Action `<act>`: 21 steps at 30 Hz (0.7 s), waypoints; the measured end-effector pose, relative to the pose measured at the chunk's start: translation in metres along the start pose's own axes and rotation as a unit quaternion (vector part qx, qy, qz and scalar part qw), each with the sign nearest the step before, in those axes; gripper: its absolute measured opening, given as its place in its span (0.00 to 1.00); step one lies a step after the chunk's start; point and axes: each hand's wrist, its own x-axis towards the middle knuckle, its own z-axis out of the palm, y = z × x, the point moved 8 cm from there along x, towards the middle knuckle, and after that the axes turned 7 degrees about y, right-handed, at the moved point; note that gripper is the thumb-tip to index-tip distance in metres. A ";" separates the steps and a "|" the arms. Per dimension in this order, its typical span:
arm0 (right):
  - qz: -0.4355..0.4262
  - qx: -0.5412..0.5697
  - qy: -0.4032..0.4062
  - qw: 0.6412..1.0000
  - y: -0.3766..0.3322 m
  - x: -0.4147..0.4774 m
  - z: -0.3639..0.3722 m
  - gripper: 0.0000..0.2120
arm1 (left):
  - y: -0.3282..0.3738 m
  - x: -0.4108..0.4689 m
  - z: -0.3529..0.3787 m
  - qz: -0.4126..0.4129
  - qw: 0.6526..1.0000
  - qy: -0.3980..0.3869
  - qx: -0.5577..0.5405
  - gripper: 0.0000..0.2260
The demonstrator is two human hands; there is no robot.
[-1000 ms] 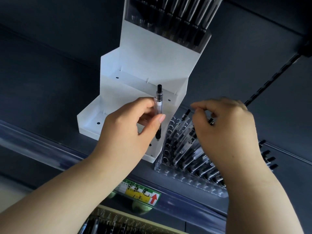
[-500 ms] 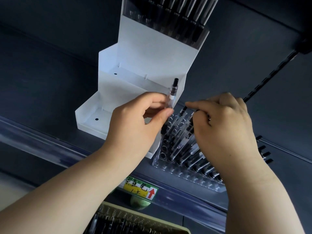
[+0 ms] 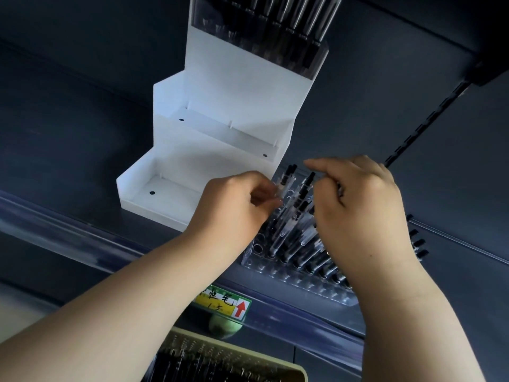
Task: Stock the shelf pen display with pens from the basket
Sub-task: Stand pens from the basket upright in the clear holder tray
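Dark shelf (image 3: 71, 150), pen (image 3: 288, 175) between left fingers (image 3: 271, 202)

A white stepped stand (image 3: 220, 150) rises at centre. A yellow-and-green label (image 3: 220, 302) with a red arrow sits on the clear strip (image 3: 68, 232), a round green object (image 3: 224, 326) just below.

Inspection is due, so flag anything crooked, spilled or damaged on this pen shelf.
Nothing spilled or broken. The pens in the clear rack lean, but roughly the same way. Only oddity: the white stand has two bare lower tiers while its top tier holds pens.
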 end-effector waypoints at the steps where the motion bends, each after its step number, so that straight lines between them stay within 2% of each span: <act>1: -0.002 0.001 -0.004 1.000 0.000 0.000 0.001 0.20 | -0.003 0.000 0.004 -0.006 1.000 -0.011 0.013 0.05; 10: -0.009 0.001 -0.010 1.000 0.002 -0.001 0.003 0.18 | -0.011 -0.002 0.021 -0.003 0.988 -0.082 0.130 0.05; 21: -0.035 -0.006 -0.015 0.999 -0.002 -0.003 0.008 0.22 | -0.006 -0.001 0.019 0.010 0.991 -0.064 0.113 0.06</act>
